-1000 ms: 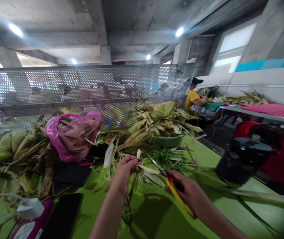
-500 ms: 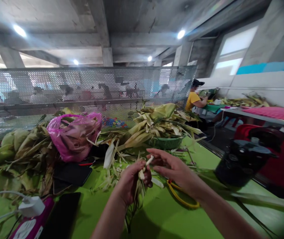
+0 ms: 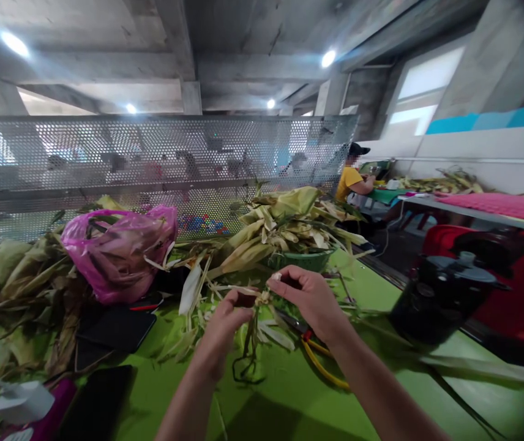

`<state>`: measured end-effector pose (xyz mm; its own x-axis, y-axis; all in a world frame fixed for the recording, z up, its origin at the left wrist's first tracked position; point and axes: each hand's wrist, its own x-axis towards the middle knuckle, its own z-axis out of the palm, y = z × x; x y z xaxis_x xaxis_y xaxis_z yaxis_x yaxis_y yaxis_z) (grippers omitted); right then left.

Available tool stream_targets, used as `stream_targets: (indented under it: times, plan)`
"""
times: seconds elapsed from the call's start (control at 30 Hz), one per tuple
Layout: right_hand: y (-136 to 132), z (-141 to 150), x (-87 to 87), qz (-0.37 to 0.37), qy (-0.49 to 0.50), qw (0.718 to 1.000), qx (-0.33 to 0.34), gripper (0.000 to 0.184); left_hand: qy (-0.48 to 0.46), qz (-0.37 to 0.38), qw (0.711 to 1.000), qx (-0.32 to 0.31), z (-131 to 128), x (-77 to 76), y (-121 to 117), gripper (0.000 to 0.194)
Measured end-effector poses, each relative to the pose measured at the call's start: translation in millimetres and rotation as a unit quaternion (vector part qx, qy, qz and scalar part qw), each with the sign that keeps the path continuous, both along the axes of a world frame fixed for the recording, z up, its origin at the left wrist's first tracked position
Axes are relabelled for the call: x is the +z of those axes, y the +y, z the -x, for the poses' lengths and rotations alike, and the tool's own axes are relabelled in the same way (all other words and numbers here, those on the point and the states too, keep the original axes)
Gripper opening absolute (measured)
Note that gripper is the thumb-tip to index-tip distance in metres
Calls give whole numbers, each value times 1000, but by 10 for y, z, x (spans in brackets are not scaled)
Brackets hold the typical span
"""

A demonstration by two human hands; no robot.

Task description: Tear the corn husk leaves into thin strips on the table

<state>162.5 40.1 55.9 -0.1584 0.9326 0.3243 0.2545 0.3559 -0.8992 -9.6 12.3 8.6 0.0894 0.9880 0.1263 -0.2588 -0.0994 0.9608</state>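
Between my hands, over the green table, is a small knotted bundle of corn husk [image 3: 263, 298] with thin strips dangling below it. My left hand [image 3: 225, 324] is closed around a husk strip on the bundle's left side; its fingertips are partly hidden. My right hand [image 3: 310, 300] pinches a whitish end of the husk piece, thumb against forefinger. Just under the right hand lie scissors [image 3: 324, 366] with yellow handles, dark blades pointing up-left. Loose husk scraps [image 3: 275, 334] lie beneath the bundle.
A green basket [image 3: 301, 262] heaped with husks stands ahead. Left are a pink plastic bag [image 3: 119, 257], a husk pile [image 3: 18, 288], dark flat objects [image 3: 119, 327] and a power strip [image 3: 53, 410]. A black container [image 3: 431, 300] stands right. Beyond it, a person in yellow [image 3: 349, 180] sits.
My left hand has shifted left from the bundle's middle, drawing a strip sideways. My right hand, earlier with fingers apart, is now pinched on the whitish end. The view has turned slightly right.
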Motion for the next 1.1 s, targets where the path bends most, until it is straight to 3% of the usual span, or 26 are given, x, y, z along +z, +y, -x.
stream_targets:
  times: [0.1, 0.3, 0.6, 0.87, 1.1]
  plan:
    - [-8, 15, -81, 27, 16, 999, 20, 29, 23, -4, 1000, 10, -80, -9, -14, 31]
    - [-18, -2, -184, 63, 74, 991, 92, 25, -39, 6, 999, 19, -201, -48, -28, 26]
    - [-97, 57, -200, -37, -6, 999, 24, 11, -75, 21, 994, 77, -255, -40, -61, 27]
    - [-105, 77, -210, -2, 49, 998, 50, 14, -98, 34, 992, 66, -262, -44, -70, 23]
    - [-113, 92, -219, -13, 28, 998, 50, 13, -130, 42, 988, 70, -306, -79, -70, 22]
